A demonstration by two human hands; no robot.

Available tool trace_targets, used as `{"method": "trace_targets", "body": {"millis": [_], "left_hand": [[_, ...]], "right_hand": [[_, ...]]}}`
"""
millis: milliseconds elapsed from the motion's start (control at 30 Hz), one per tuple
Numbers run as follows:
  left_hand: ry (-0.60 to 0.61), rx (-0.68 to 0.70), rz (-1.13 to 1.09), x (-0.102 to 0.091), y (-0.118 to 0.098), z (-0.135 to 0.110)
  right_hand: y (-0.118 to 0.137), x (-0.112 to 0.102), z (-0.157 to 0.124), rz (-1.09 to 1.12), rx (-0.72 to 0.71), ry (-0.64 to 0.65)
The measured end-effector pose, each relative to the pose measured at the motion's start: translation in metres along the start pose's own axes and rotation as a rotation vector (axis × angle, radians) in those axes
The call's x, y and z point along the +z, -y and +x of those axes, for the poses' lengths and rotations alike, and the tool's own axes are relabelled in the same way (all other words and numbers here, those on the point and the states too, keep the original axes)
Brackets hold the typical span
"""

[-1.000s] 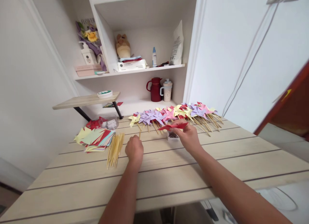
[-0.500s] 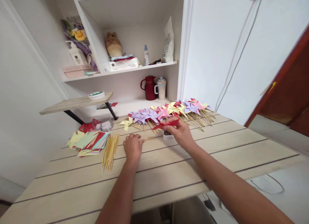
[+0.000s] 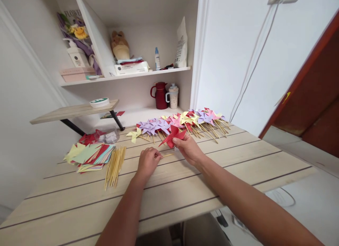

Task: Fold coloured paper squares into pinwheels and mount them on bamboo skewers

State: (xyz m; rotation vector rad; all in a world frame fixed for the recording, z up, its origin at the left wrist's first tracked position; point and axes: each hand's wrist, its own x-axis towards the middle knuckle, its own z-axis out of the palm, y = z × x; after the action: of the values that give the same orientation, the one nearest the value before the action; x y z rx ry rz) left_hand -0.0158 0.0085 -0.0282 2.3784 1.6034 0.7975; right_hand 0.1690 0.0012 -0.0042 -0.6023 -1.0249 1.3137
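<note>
My right hand [image 3: 186, 147] pinches a red paper pinwheel [image 3: 173, 136] between thumb and fingers, above the table. Its blades now face me, and it has no visible stick. Lower and to the left, my left hand [image 3: 148, 162] rests at the tabletop, its fingers closed at the end of a thin wooden stick [image 3: 168, 155] that points right. A small clear box, mostly hidden, lies behind the red pinwheel. Finished-looking pinwheels [image 3: 156, 126] on sticks, purple, pink, yellow and red, lie in a row beyond both hands.
Left of my hands are a bundle of wooden sticks [image 3: 115, 166] and a pile of coloured paper pieces [image 3: 90, 154]. Behind them sits a clear plastic box [image 3: 109, 136] under a small raised shelf [image 3: 71, 113]. A red jug [image 3: 161, 96] and a cup [image 3: 173, 96] stand at the back.
My right hand has turned the red pinwheel from edge-on to facing me and lowered it slightly. My left fingers have closed in on the stick's end. The view has shifted a little.
</note>
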Motion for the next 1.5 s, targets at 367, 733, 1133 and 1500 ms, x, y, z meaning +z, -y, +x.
{"method": "trace_targets", "body": {"millis": [367, 733, 1133, 1500], "left_hand": [[-0.183, -0.046, -0.288, 0.006, 0.005, 0.002], [-0.195, -0.041, -0.383, 0.015, 0.009, 0.004], [-0.099, 0.059, -0.289, 0.011, 0.006, -0.001], [-0.288, -0.064, -0.526, 0.007, -0.019, -0.004]], "right_hand": [[-0.003, -0.004, 0.000, 0.019, 0.025, 0.008], [-0.013, -0.008, 0.004, 0.282, 0.135, 0.023], [-0.011, -0.007, 0.004, 0.225, 0.098, -0.008], [0.011, -0.005, -0.002, 0.009, -0.119, 0.054]]}}
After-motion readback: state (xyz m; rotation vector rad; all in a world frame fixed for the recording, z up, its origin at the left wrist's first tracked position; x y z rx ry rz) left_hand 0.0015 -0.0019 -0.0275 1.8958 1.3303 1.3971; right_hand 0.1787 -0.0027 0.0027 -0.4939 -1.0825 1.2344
